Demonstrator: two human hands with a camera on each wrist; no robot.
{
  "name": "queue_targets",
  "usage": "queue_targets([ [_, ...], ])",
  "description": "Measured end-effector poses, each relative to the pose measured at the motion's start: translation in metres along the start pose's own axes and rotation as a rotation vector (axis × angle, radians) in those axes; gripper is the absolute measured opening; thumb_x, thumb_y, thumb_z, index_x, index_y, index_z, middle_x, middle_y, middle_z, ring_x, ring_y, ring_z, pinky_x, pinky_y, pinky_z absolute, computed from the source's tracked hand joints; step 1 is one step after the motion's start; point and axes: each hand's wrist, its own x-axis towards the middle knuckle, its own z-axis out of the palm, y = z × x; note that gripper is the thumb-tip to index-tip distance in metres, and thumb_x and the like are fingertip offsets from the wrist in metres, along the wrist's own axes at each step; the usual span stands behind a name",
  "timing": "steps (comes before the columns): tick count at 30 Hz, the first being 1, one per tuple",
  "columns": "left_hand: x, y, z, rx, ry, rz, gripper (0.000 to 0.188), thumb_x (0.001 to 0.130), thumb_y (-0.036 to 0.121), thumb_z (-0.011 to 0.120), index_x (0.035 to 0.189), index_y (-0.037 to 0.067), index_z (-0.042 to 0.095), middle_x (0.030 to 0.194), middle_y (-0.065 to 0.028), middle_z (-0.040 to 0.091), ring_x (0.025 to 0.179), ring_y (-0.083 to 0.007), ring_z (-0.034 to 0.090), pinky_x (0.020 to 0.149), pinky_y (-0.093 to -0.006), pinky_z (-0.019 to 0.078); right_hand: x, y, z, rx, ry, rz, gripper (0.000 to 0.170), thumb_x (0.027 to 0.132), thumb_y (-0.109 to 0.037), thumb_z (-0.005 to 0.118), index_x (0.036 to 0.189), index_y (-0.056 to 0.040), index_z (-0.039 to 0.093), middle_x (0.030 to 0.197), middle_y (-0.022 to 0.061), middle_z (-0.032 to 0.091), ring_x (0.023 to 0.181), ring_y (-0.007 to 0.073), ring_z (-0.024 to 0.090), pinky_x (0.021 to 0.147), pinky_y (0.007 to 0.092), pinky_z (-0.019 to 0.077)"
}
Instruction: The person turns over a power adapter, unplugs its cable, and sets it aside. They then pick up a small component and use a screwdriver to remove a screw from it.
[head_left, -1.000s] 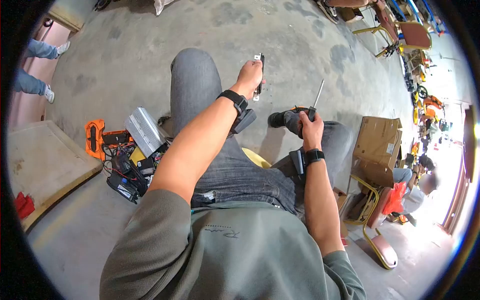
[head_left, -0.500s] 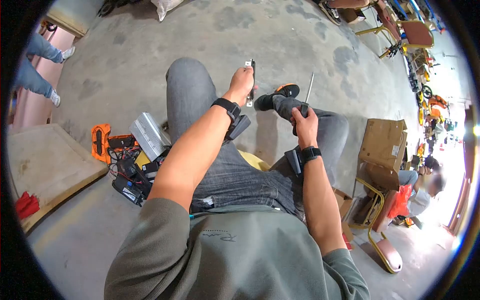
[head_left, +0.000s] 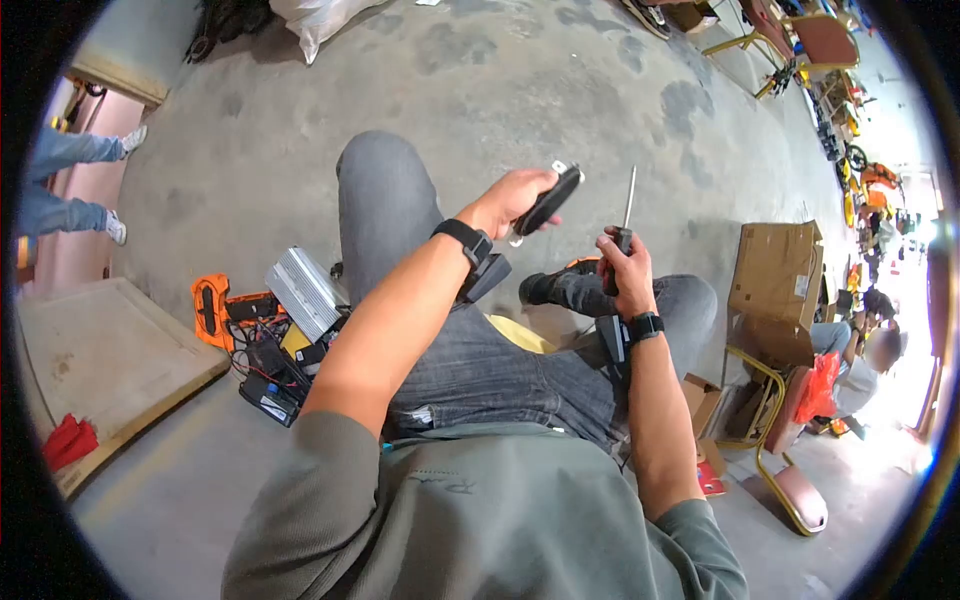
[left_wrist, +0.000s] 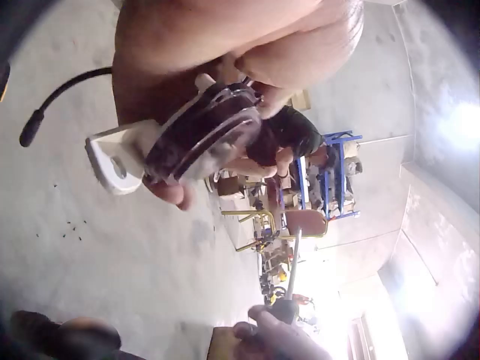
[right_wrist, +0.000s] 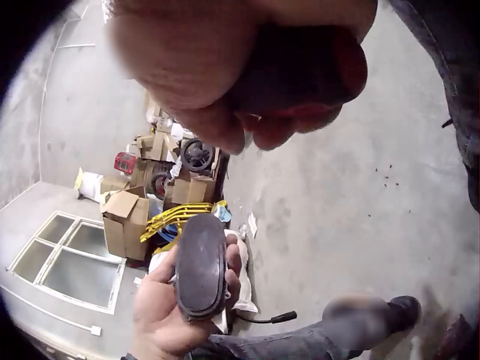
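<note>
My left hand (head_left: 512, 197) grips a black oval part (head_left: 549, 201) with pale metal bracket tabs, held out over the floor. A short black cable ends in a plug (left_wrist: 31, 127) beside that part in the left wrist view, where one white bracket tab (left_wrist: 120, 163) shows a hole. Toward the right wrist camera the oval's smooth dark face (right_wrist: 201, 262) is turned, with fingers along its edge. In my right hand (head_left: 630, 277) is a screwdriver (head_left: 630, 200), gripped by its dark handle with the shaft pointing up and away. The two hands are apart.
A silver finned box (head_left: 305, 292), an orange frame piece (head_left: 210, 308) and tangled wiring lie left of my legs. Cardboard boxes (head_left: 768, 280) and yellow-framed chairs stand at the right. A pale board (head_left: 110, 320) is at the far left, and another person's legs (head_left: 75, 150) stand beyond.
The left hand has turned the oval part from edge-on to showing its broad black face, and brought it closer to the screwdriver. The right hand keeps its grip, slightly lower in view.
</note>
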Motion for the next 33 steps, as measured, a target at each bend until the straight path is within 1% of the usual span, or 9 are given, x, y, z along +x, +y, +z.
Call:
queue_targets([
  [7, -0.016, -0.008, 0.015, 0.098, -0.298, -0.219, 0.043, 0.099, 0.036, 0.049, 0.124, 0.001, 0.055, 0.104, -0.0137, 0.066, 0.083, -0.0288, 0.071, 0.057, -0.0310, 0.0587, 0.011, -0.015, 0.006, 0.217, -0.153, -0.090, 0.042, 0.089, -0.020, 0.068, 0.123, -0.0008, 0.055, 0.078, 0.0001, 0.058, 0.060, 0.0085, 0.054, 0.050, 0.0225, 0.0414],
  [14, -0.012, -0.008, 0.002, -0.063, -0.274, -0.394, 0.054, 0.100, 0.045, 0.042, 0.126, -0.001, 0.053, 0.110, -0.0173, 0.064, 0.085, -0.0345, 0.070, 0.060, -0.0360, 0.0613, 0.010, -0.010, 0.000, 0.109, -0.236, 0.002, 0.038, 0.085, -0.013, 0.071, 0.119, -0.0033, 0.057, 0.073, -0.0005, 0.057, 0.059, 0.0081, 0.053, 0.052, 0.0228, 0.0406],
  [17, -0.011, -0.010, 0.002, -0.119, -0.233, -0.353, 0.054, 0.101, 0.045, 0.040, 0.128, 0.000, 0.052, 0.112, -0.0173, 0.062, 0.087, -0.0322, 0.069, 0.062, -0.0365, 0.0596, 0.009, -0.015, -0.004, 0.136, -0.222, 0.006, 0.037, 0.084, -0.013, 0.071, 0.117, -0.0031, 0.058, 0.074, -0.0007, 0.056, 0.060, 0.0079, 0.053, 0.054, 0.0224, 0.0412],
  [19, -0.002, -0.024, -0.001, 0.082, -0.077, -0.105, 0.051, 0.099, 0.043, 0.046, 0.128, 0.001, 0.051, 0.109, -0.0145, 0.062, 0.084, -0.0268, 0.067, 0.067, -0.0361, 0.0561, 0.008, -0.014, -0.007, 0.134, -0.219, 0.038, 0.036, 0.084, -0.013, 0.071, 0.116, -0.0025, 0.057, 0.077, -0.0008, 0.056, 0.062, 0.0077, 0.053, 0.056, 0.0216, 0.0420],
  [20, 0.001, -0.029, -0.006, 0.084, -0.076, -0.104, 0.051, 0.099, 0.043, 0.046, 0.128, 0.001, 0.051, 0.109, -0.0145, 0.062, 0.084, -0.0268, 0.067, 0.067, -0.0361, 0.0561, 0.011, -0.012, -0.009, 0.115, -0.193, -0.002, 0.035, 0.084, -0.013, 0.071, 0.115, -0.0026, 0.057, 0.077, -0.0006, 0.056, 0.062, 0.0079, 0.053, 0.056, 0.0219, 0.0420],
  [22, -0.001, -0.024, -0.005, 0.334, 0.243, -0.069, 0.046, 0.097, 0.040, 0.053, 0.124, 0.003, 0.053, 0.107, -0.0106, 0.062, 0.080, -0.0212, 0.064, 0.072, -0.0340, 0.0524, 0.015, -0.010, -0.013, 0.091, -0.159, -0.059, 0.033, 0.084, -0.013, 0.071, 0.112, -0.0030, 0.057, 0.074, -0.0002, 0.056, 0.061, 0.0084, 0.053, 0.054, 0.0224, 0.0414],
  [26, 0.002, -0.024, -0.018, 0.448, 0.333, -0.227, 0.044, 0.094, 0.041, 0.058, 0.117, 0.004, 0.057, 0.098, -0.0081, 0.063, 0.077, -0.0191, 0.063, 0.071, -0.0307, 0.0521, 0.014, -0.017, -0.020, 0.102, -0.150, -0.026, 0.033, 0.084, -0.015, 0.072, 0.113, -0.0045, 0.057, 0.074, -0.0009, 0.056, 0.061, 0.0082, 0.053, 0.051, 0.0227, 0.0408],
  [28, -0.007, -0.016, -0.006, 0.361, 0.004, -0.325, 0.042, 0.098, 0.041, 0.052, 0.113, 0.002, 0.059, 0.094, -0.0121, 0.066, 0.078, -0.0208, 0.066, 0.070, -0.0318, 0.0541, 0.016, -0.017, -0.019, 0.136, -0.156, -0.050, 0.034, 0.084, -0.015, 0.072, 0.112, -0.0043, 0.057, 0.073, 0.0001, 0.056, 0.060, 0.0091, 0.054, 0.052, 0.0234, 0.0416],
  [33, -0.015, -0.019, 0.010, -0.062, -0.352, -0.320, 0.046, 0.103, 0.038, 0.039, 0.117, -0.001, 0.058, 0.103, -0.0210, 0.068, 0.083, -0.0268, 0.070, 0.070, -0.0361, 0.0575, 0.016, -0.021, -0.015, 0.217, -0.202, -0.113, 0.035, 0.083, -0.016, 0.073, 0.113, -0.0036, 0.058, 0.075, 0.0017, 0.058, 0.062, 0.0105, 0.056, 0.054, 0.0245, 0.0437],
])
